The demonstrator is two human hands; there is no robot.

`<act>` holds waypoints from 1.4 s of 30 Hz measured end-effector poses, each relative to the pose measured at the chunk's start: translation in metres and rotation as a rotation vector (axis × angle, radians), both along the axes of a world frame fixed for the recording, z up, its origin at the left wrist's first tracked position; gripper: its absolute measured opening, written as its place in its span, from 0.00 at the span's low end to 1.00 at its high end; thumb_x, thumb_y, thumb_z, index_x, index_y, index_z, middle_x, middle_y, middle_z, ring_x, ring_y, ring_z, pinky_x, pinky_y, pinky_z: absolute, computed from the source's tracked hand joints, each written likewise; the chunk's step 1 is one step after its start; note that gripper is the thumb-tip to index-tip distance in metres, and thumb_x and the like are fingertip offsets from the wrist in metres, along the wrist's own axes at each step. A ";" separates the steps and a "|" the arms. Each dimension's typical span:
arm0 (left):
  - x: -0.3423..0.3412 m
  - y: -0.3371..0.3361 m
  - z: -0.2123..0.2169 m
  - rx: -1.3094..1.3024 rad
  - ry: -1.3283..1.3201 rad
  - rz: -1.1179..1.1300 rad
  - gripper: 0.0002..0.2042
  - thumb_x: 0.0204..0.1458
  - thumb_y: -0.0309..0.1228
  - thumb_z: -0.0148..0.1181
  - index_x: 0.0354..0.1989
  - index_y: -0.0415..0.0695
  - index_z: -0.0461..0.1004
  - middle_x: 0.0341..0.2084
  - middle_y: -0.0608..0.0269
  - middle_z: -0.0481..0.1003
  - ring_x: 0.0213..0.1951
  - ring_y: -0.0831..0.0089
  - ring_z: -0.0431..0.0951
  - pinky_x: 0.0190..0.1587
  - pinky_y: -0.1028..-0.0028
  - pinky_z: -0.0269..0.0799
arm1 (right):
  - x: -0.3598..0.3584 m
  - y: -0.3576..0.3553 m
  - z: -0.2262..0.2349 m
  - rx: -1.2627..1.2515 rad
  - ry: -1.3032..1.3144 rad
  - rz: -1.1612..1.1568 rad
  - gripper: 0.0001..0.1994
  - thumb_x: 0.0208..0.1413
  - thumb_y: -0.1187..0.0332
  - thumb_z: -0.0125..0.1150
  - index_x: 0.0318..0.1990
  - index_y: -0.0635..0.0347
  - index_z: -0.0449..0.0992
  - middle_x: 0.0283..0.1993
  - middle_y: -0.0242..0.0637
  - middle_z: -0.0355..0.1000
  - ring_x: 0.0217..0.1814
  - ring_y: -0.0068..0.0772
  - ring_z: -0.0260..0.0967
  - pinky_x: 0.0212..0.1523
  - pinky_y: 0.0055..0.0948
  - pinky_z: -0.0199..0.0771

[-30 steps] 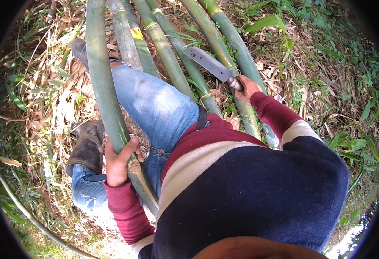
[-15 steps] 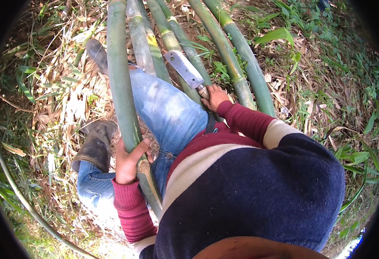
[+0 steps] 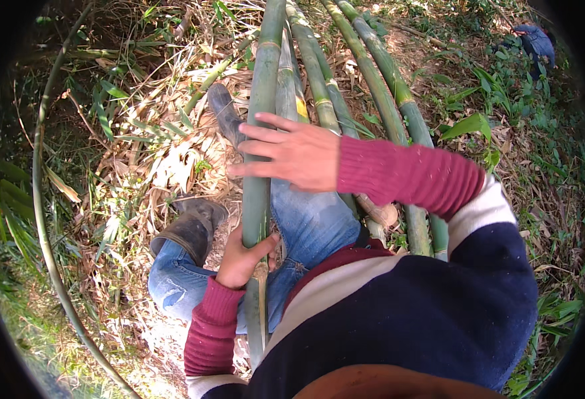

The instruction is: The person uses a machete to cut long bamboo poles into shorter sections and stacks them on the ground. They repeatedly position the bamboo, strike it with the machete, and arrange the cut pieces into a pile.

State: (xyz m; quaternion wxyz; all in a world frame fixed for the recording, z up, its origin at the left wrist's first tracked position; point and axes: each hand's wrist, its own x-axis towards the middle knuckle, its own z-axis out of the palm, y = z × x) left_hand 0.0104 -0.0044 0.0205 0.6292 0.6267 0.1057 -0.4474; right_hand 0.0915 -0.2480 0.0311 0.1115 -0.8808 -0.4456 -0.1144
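A thick green bamboo pole [image 3: 257, 203] runs lengthwise in front of me, across my bent leg. My left hand [image 3: 242, 258] is wrapped round it near its close end, just above a pale node where the pole's side looks split or cut. Over the same pole, farther up, my right hand [image 3: 291, 153] is held with fingers stretched and spread, holding nothing. Whether its fingers touch the pole, I cannot tell. Below my right forearm a rounded wooden handle end [image 3: 384, 214] pokes out; the rest is hidden by the sleeve.
Several more bamboo poles [image 3: 372, 86] lie to the right of the held one. My boots [image 3: 187, 229] rest on dry leaf litter. A thin curved stem [image 3: 39, 193] arcs along the left. Low green plants grow at right, where a dark blue shape [image 3: 537, 50] shows far off.
My right hand has let go of the cleaver's handle and moved left and up over the bamboo pole. The cleaver's blade is now hidden. The view has shifted, placing things farther right.
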 end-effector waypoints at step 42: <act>-0.019 -0.027 -0.034 0.290 -0.228 0.039 0.15 0.45 0.27 0.66 0.40 0.35 0.71 0.22 0.60 0.74 0.17 0.74 0.74 0.21 0.71 0.71 | 0.017 0.019 -0.118 0.499 -0.402 -0.119 0.11 0.41 0.70 0.60 0.36 0.52 0.75 0.40 0.31 0.73 0.47 0.34 0.72 0.58 0.41 0.69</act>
